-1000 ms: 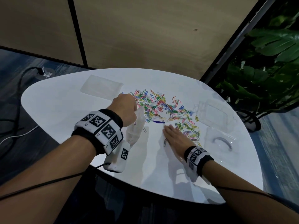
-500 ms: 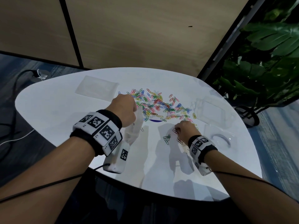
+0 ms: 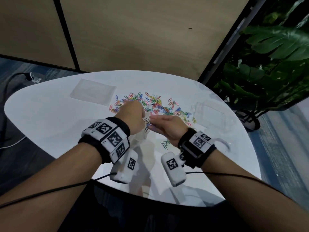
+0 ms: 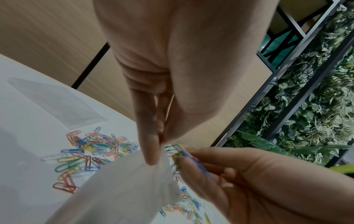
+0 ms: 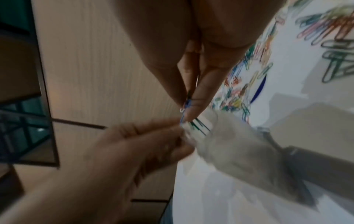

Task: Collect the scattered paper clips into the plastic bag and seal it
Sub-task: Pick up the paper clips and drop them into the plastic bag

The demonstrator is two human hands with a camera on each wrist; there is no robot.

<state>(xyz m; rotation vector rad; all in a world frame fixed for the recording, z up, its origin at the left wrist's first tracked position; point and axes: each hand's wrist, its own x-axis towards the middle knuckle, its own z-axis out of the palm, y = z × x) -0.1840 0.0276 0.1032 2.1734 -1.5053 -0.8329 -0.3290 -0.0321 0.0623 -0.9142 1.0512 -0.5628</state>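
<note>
Feeding a small pinch of paper clips (image 4: 178,153) into the mouth of the plastic bag (image 4: 122,186) was the step in hand, judging by how the two hands met above the near middle of the white table (image 3: 50,114). The bag hung limp from the left hand (image 3: 132,118), whose thumb and fingers pinched its top edge, the body of it drooping toward the table. The right hand (image 3: 167,128) came in from the right with its thumb and forefinger closed on a few green and blue clips, their tips right at the bag's opening; whether they had cleared the rim could not be told.

Most of the job remained: the scattered clips (image 3: 155,104) lay in a broad colourful spread just beyond the hands, with a few strays (image 3: 165,144) nearer, under the right wrist. Next, the pinch would probably need to loosen over the mouth while the left hand kept it open, before going for another batch. A second flat clear bag (image 3: 92,92) lay at the far left.
</note>
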